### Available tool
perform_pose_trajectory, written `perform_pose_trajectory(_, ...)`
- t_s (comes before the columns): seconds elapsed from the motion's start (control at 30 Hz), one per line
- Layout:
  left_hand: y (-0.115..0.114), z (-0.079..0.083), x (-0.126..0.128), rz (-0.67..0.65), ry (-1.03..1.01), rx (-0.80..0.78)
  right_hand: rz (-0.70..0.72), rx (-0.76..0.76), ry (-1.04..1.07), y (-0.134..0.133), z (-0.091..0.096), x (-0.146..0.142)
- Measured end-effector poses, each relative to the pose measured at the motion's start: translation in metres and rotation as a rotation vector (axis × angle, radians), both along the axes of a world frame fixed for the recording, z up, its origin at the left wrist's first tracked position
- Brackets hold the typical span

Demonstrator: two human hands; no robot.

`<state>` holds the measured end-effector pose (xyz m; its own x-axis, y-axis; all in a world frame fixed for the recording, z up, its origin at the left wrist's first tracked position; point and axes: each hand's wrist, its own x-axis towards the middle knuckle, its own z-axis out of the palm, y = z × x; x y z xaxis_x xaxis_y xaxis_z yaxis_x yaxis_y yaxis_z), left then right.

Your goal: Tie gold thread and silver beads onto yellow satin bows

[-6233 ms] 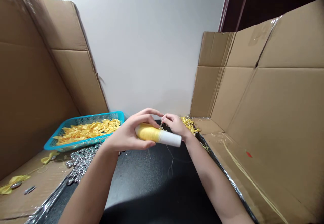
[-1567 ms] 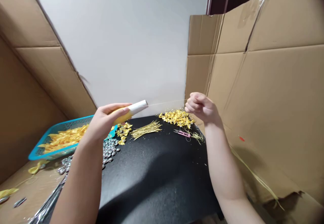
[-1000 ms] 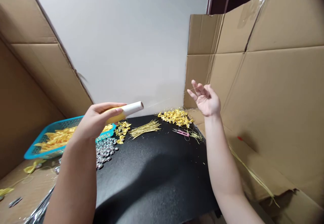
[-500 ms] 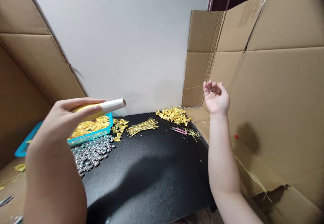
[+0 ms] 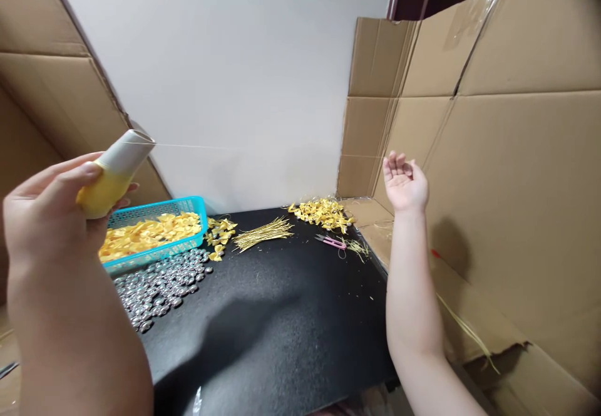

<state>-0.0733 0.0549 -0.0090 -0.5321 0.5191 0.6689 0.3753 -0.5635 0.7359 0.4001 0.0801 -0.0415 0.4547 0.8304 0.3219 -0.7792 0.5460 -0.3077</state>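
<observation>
Head view: left hand wraps the tilted yellow thread cone, raised at left; right hand, fingers curled together, meets the thread stretched between. Pinch unclear. Likely step: drawing off thread; next move calls for even tension.

Blue basket partly hidden (by left hand), thread too faint midway
</observation>
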Motion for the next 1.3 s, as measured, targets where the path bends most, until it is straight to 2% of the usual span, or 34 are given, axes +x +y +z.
perform_pose_trajectory(0.07, -0.001, 0.003, 0.005, -0.058, -0.168, 0.040, 0.000, 0.003, 0.045, -0.001, 0.000, 0.001)
perform_pose_trajectory(0.13, 0.000, 0.004, 0.007, -0.032, -0.258, 0.085, -0.009, 0.008, 0.107, -0.004, 0.000, 0.003)
perform_pose_trajectory(0.27, 0.009, -0.001, -0.002, 0.232, -0.270, 0.211, -0.055, 0.017, 0.160, -0.005, -0.002, 0.011)
perform_pose_trajectory(0.37, 0.014, -0.008, -0.015, 0.400, -0.173, 0.167, -0.161, 0.000, 0.093, 0.002, -0.008, 0.020)
perform_pose_trajectory(0.43, 0.013, -0.011, -0.022, 0.472, -0.079, 0.103, -0.284, -0.069, -0.031, 0.008, -0.013, 0.024)
perform_pose_trajectory(0.47, 0.011, -0.012, -0.024, 0.512, -0.022, 0.086, -0.376, -0.161, -0.160, 0.010, -0.016, 0.025)
perform_pose_trajectory(0.57, 0.004, -0.012, -0.023, 0.578, 0.155, 0.076, -0.639, -0.572, -0.704, 0.010, -0.021, 0.026)
perform_pose_trajectory(0.63, -0.001, -0.011, -0.019, 0.546, 0.231, 0.043, -0.697, -0.748, -0.963, 0.004, -0.021, 0.023)
perform_pose_trajectory(0.73, -0.006, -0.008, -0.009, 0.452, 0.277, -0.032, -0.727, -0.778, -1.085, -0.006, -0.014, 0.013)
perform_pose_trajectory(0.77, -0.007, -0.007, -0.004, 0.415, 0.292, -0.052, -0.749, -0.740, -1.110, -0.009, -0.011, 0.008)
perform_pose_trajectory(0.83, -0.009, -0.005, 0.007, 0.332, 0.345, -0.075, -0.763, -0.534, -1.140, -0.013, -0.002, -0.009)
perform_pose_trajectory(0.9, -0.010, -0.005, 0.022, 0.252, 0.406, -0.066, -0.663, -0.308, -1.117, -0.018, 0.005, -0.034)
perform_pose_trajectory(1.0, -0.013, -0.007, 0.053, 0.081, 0.521, 0.004, -0.319, -0.116, -1.124, -0.027, 0.006, -0.087)
perform_pose_trajectory(1.1, -0.016, -0.013, 0.087, -0.143, 0.685, 0.045, 0.179, -0.041, -1.175, -0.036, -0.005, -0.147)
perform_pose_trajectory(1.17, -0.018, -0.017, 0.103, -0.229, 0.777, 0.040, 0.561, -0.019, -1.117, -0.040, -0.013, -0.177)
perform_pose_trajectory(1.2, -0.018, -0.018, 0.108, -0.243, 0.810, 0.037, 0.698, -0.017, -1.092, -0.040, -0.017, -0.186)
perform_pose_trajectory(1.27, -0.016, -0.021, 0.112, -0.230, 0.843, 0.038, 0.794, -0.043, -1.073, -0.037, -0.021, -0.191)
perform_pose_trajectory(1.3, -0.015, -0.021, 0.111, -0.220, 0.854, 0.036, 0.758, -0.061, -1.072, -0.034, -0.022, -0.187)
